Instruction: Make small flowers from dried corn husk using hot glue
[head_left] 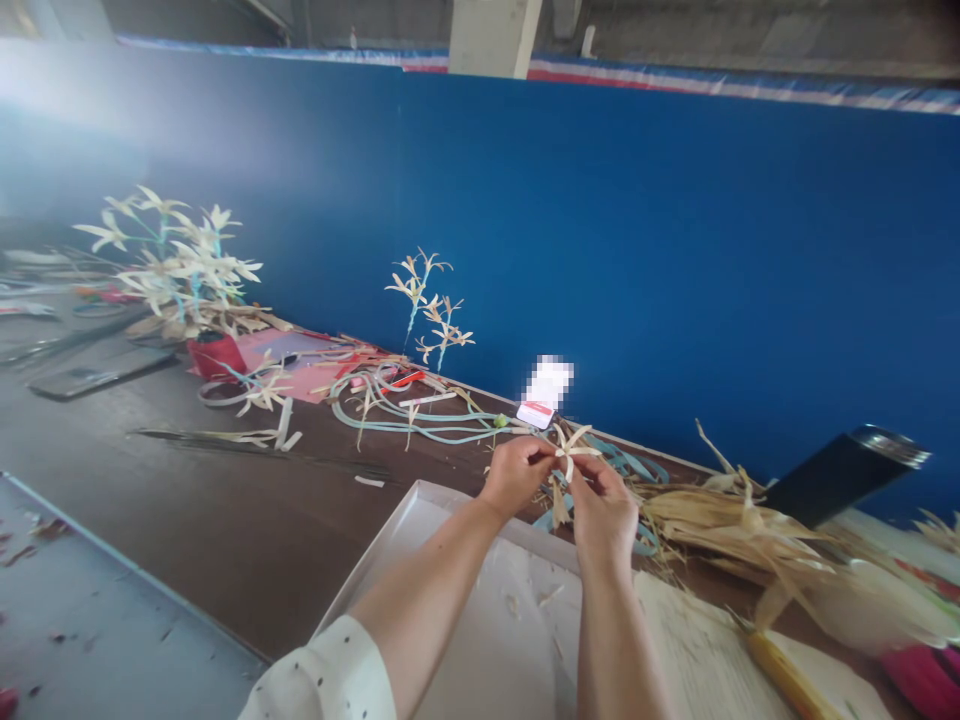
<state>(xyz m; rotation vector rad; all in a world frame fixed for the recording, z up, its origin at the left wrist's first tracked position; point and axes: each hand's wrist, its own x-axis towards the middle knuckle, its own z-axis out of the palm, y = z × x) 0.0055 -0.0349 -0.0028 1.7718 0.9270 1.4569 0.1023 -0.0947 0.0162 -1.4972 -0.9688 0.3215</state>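
My left hand point(516, 472) and my right hand point(602, 510) meet above the far edge of a white tray point(420, 545). Between their fingertips they pinch a small straw flower point(571, 447) made of pale dried husk strips, its petals spread upward. Both hands are closed on it. Light blue cord point(420, 422) lies in loops on the dark wooden table point(225, 520) just behind the hands.
A bundle of dried corn husks point(735, 530) lies at the right beside a black cylinder point(840, 475). Finished straw flowers on blue stems stand at the left point(176, 265) and centre point(431, 305). A blue wall point(675, 250) backs the table. A red cup point(214, 355) sits at the left.
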